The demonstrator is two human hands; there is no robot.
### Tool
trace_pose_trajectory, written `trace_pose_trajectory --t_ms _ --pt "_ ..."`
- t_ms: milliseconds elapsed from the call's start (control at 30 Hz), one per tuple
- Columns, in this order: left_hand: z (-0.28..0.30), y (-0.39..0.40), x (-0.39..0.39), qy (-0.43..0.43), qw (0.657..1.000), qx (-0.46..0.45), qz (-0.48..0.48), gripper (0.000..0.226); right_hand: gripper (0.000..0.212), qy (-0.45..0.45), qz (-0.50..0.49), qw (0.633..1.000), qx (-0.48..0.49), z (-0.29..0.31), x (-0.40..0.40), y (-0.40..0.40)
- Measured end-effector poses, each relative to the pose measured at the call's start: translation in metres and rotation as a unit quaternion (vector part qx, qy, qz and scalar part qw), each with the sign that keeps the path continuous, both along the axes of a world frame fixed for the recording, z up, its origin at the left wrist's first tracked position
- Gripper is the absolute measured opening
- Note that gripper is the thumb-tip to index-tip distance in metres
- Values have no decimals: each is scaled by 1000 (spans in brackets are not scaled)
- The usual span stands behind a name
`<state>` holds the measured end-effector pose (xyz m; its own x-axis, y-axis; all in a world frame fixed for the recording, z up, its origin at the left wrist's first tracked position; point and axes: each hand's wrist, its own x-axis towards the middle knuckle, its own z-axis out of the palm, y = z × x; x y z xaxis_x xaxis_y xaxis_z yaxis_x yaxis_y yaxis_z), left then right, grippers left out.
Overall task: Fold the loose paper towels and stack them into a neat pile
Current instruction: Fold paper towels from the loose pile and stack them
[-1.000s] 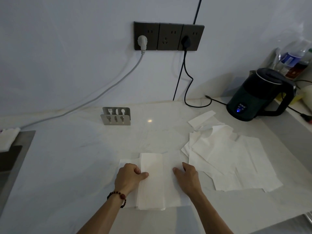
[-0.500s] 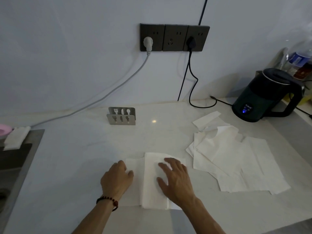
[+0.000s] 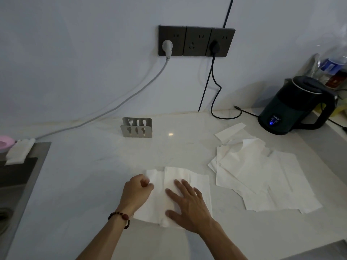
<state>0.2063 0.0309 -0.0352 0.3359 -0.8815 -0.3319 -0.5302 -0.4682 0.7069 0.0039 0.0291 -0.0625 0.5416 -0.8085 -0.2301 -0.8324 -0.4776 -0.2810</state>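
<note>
Right hand [image 3: 189,207] flat on paper towel [image 3: 176,177], left hand [image 3: 136,194] grip pinching its edge, loose towels [image 3: 262,175], kettle [image 3: 293,106] beside.

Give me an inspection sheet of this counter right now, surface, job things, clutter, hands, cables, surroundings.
Surface: pale marble counter, dimly lit.
Job's things: partly folded paper towel under both hands; loose paper towels overlapping in a heap to its right.
Clutter: metal cutlery-motif holder; dark kettle with a blue light; bottles behind it.
Hands: left hand pinching the towel's left flap; right hand flat on the towel, fingers spread.
Cables: grey cable and black cable plugged into the wall sockets.
Surroundings: folded white cloth at far left.
</note>
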Motion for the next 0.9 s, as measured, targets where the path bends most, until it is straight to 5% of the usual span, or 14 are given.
trace_pose_trajectory --t_ms 233,300,367,433,600,900 --pt "40 -4 -21 329 944 17 -27 21 71 -18 5 1000 5 6 0 2" --pt "32 -2 -22 273 961 -2 -35 18 54 -75 -54 994 -66 5 -1 5" --pt "14 2 -19 103 990 -46 -79 8 33 -165 -201 959 -111 6 -2 6" --pt "2 7 -17 -26 985 -69 -158 12 36 -229 -305 922 -68 12 -3 7" --pt "-10 13 -25 -85 958 -88 -259 39 31 -255 -272 925 65 21 -5 7" --pt "-19 7 -22 -237 883 -27 -405 63 34 -143 -225 963 30 10 -3 4"
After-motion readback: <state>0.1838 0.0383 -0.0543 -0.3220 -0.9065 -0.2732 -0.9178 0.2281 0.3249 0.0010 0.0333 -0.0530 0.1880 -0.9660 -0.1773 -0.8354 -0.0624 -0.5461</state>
